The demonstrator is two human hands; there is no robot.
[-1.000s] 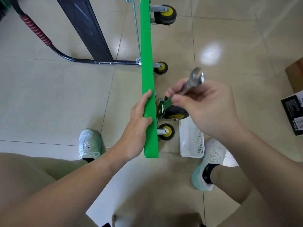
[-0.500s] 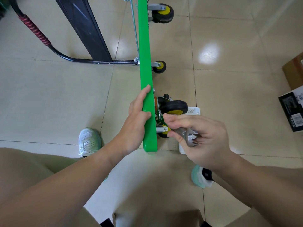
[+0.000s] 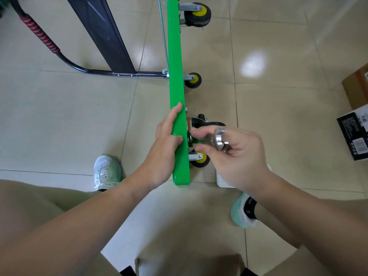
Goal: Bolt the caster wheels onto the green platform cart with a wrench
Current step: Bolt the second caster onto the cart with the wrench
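Grips the wrench in curled fingers of the right hand, ring end up toward the camera, far end down at the caster mount. Clasps the cart with the left hand, thumb hooked over the top edge, index finger laid along it. Holds it on its side on the floor, wheels out to the right. To the left, flat on the tiles: the black handle. Under the right wrist, partly hidden: a white basket. Far right: boxes.
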